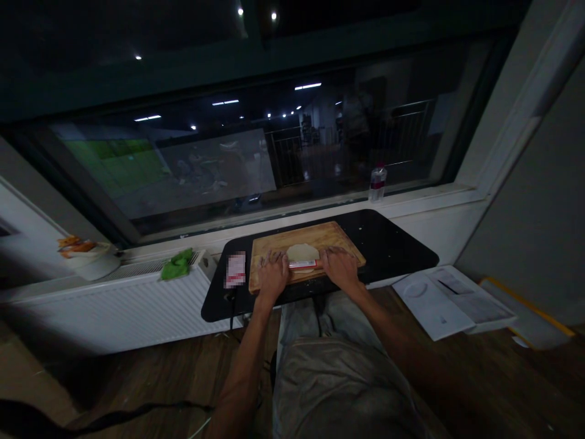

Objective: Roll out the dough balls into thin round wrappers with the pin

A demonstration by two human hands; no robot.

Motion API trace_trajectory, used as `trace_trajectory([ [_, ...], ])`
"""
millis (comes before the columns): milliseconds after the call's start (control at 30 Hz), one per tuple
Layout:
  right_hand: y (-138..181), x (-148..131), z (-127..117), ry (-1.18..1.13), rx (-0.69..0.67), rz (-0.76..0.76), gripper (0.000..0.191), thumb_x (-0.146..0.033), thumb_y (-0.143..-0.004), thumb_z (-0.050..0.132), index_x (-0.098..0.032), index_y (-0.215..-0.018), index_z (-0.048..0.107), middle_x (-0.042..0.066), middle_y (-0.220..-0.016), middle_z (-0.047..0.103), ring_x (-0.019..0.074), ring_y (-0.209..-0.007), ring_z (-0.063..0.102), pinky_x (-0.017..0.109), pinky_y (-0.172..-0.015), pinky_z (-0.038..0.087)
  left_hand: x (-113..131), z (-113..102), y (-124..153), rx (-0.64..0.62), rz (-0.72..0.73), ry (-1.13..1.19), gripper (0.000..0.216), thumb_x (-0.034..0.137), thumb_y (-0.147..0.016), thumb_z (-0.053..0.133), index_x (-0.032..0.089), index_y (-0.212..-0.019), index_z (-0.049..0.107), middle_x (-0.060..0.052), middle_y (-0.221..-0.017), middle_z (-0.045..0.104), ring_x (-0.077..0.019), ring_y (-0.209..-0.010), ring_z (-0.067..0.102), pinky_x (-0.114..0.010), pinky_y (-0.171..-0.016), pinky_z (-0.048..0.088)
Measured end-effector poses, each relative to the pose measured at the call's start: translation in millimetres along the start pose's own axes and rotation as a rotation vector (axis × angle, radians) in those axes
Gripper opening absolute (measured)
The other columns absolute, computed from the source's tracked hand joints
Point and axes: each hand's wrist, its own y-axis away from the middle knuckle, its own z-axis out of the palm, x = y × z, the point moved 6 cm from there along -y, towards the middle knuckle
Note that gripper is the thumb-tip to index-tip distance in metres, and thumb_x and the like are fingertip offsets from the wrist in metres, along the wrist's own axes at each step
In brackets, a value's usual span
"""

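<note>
A wooden rolling pin (303, 264) with a pale, red-edged label lies across a flat round of dough (302, 251). My left hand (273, 272) is closed over the pin's left end, and my right hand (340, 268) grips its right end. Part of the dough shows beyond the pin and a little on the near side. Beneath it is a wooden cutting board (315, 232), resting on a black table (393, 253) with rounded corners. The pin's ends are hidden under my fingers.
A blurred pink-and-white item (236, 270) lies left of the board. A plastic bottle (377, 183) stands on the windowsill. On the radiator (137, 323) are a green cloth (177, 264) and a white pot (94, 261). An open white box (452, 299) is at the right.
</note>
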Motion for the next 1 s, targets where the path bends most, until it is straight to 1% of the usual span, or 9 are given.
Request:
trace_trajectory([
  [133, 9, -1, -3, 0.009, -0.002, -0.005, 0.043, -0.028, -0.120, 0.042, -0.012, -0.115, 0.081, 0.016, -0.122, 0.083, 0.0265, -0.117, 0.076, 0.031, -0.094, 0.052, -1, 0, 7, -0.006, 0.001, 0.006, 0.049, 0.034, -0.120, 0.035, 0.021, -0.139, 0.079, -0.012, -0.152, 0.076, -0.0381, -0.160, 0.056, -0.066, -0.131, 0.044],
  [267, 14, -3, -5, 0.016, 0.005, -0.038, 0.044, -0.028, -0.121, 0.040, -0.012, -0.117, 0.081, 0.017, -0.122, 0.082, 0.0266, -0.118, 0.074, 0.031, -0.094, 0.051, 0, -1, 13, 0.020, -0.003, 0.020, 0.047, 0.033, -0.118, 0.038, 0.025, -0.134, 0.081, -0.010, -0.149, 0.079, -0.0350, -0.157, 0.059, -0.062, -0.133, 0.044],
  [333, 16, -3, -5, 0.017, 0.007, -0.043, 0.044, -0.028, -0.121, 0.040, -0.013, -0.118, 0.081, 0.017, -0.123, 0.082, 0.0267, -0.120, 0.073, 0.031, -0.095, 0.051, 0, -1, 15, 0.033, -0.003, 0.027, 0.046, 0.033, -0.118, 0.039, 0.024, -0.133, 0.081, -0.010, -0.146, 0.080, -0.0346, -0.155, 0.061, -0.060, -0.133, 0.044],
  [500, 20, -2, -6, 0.019, -0.008, -0.033, 0.044, -0.028, -0.120, 0.040, -0.014, -0.122, 0.081, 0.017, -0.126, 0.082, 0.0269, -0.120, 0.073, 0.033, -0.097, 0.052, 1, -3, 19, 0.042, 0.007, 0.038, 0.049, 0.033, -0.118, 0.037, 0.022, -0.134, 0.081, -0.012, -0.146, 0.080, -0.0356, -0.154, 0.062, -0.063, -0.133, 0.044],
  [600, 24, -2, -5, 0.017, -0.008, -0.032, 0.043, -0.028, -0.119, 0.041, -0.013, -0.128, 0.081, 0.018, -0.130, 0.082, 0.0273, -0.122, 0.073, 0.034, -0.101, 0.053, 2, -5, 23, 0.033, 0.010, 0.035, 0.048, 0.032, -0.119, 0.036, 0.024, -0.136, 0.080, -0.010, -0.152, 0.077, -0.0353, -0.158, 0.058, -0.065, -0.134, 0.042],
  [700, 28, -2, -2, 0.006, 0.014, -0.039, 0.045, -0.028, -0.120, 0.040, -0.013, -0.134, 0.080, 0.018, -0.137, 0.080, 0.0279, -0.132, 0.070, 0.035, -0.109, 0.051, 3, -8, 28, 0.037, 0.003, 0.039, 0.045, 0.032, -0.118, 0.038, 0.026, -0.137, 0.079, -0.008, -0.155, 0.075, -0.0348, -0.161, 0.056, -0.064, -0.135, 0.041],
  [833, 38, -1, 1, -0.020, 0.044, -0.068, 0.047, -0.028, -0.120, 0.038, -0.013, -0.144, 0.076, 0.016, -0.149, 0.076, 0.0284, -0.143, 0.064, 0.038, -0.120, 0.046, 4, -10, 36, 0.033, 0.017, 0.042, 0.046, 0.032, -0.118, 0.037, 0.027, -0.140, 0.078, -0.008, -0.155, 0.075, -0.0347, -0.162, 0.053, -0.064, -0.136, 0.040],
  [1000, 42, -2, 0, -0.033, 0.048, -0.071, 0.046, -0.029, -0.120, 0.039, -0.014, -0.142, 0.076, 0.015, -0.150, 0.076, 0.0285, -0.142, 0.063, 0.037, -0.121, 0.044, 1, -9, 35, 0.007, 0.029, 0.037, 0.049, 0.034, -0.119, 0.034, 0.027, -0.143, 0.076, -0.008, -0.157, 0.074, -0.0339, -0.165, 0.050, -0.065, -0.137, 0.036],
])
